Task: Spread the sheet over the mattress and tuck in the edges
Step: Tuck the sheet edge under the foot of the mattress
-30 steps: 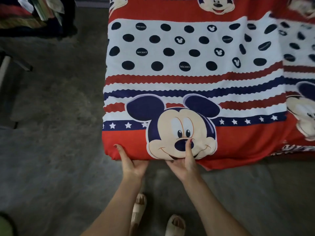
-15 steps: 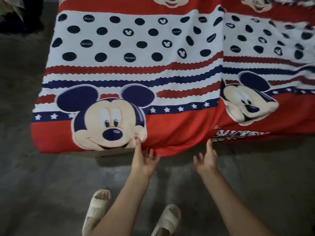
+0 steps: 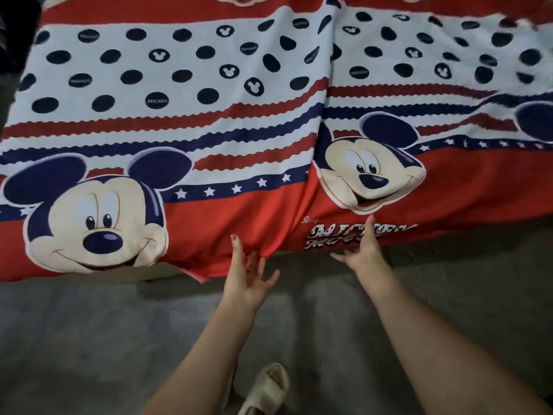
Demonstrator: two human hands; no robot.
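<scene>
A red, white and navy cartoon-mouse sheet (image 3: 239,121) covers the mattress and hangs over its near edge. A pale strip of mattress (image 3: 155,272) shows under the sheet's hem at lower left. My left hand (image 3: 247,277) reaches up to the red hem, its thumb lying on the cloth and its fingers spread at the loose fold. My right hand (image 3: 363,248) is open against the lettered part of the hem, thumb up on the fabric. A long crease runs up the sheet between the two hands.
Grey floor (image 3: 89,339) lies in front of the bed. One foot in a pale sandal (image 3: 266,387) stands below my arms. A dark shape (image 3: 18,31) stands at the far left, beside the bed.
The view has shifted right along the bed's near edge and closer. Both hands left the corner by the big face and now reach the hem farther right, fingers spread.
</scene>
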